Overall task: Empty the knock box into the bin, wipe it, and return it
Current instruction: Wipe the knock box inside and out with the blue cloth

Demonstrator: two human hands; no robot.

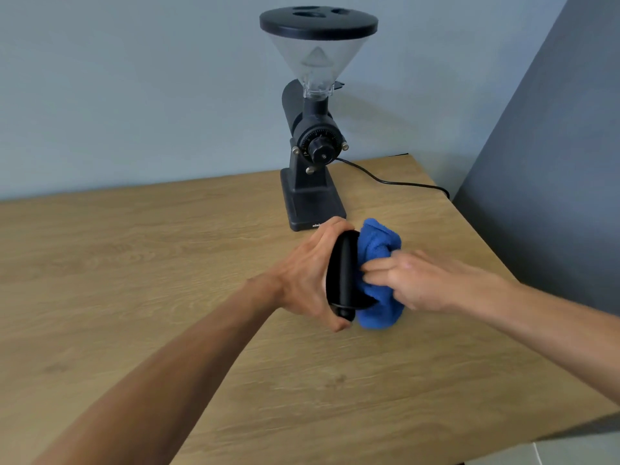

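Gripping tilted knock box (pixel 342 270), left hand (pixel 302 276) clamped, right hand (pixel 416 280) pressing blue cloth (pixel 379 250) inside.

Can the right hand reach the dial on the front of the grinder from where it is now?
Probably yes. The grinder stands just behind the hands, and nothing lies between its dial and the right hand. But that hand is pressing the blue cloth into the knock box, so it must let go first.

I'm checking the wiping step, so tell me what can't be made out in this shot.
- Inside of the knock box, head view: its opening faces the blue cloth, which covers it.
- Left hand fingers: wrapped behind the box.
- Right hand: motion-blurred, so its grip on the cloth is unclear.
- Bin: outside the frame.
- Grinder base lettering: too small, partly hidden by the left hand.
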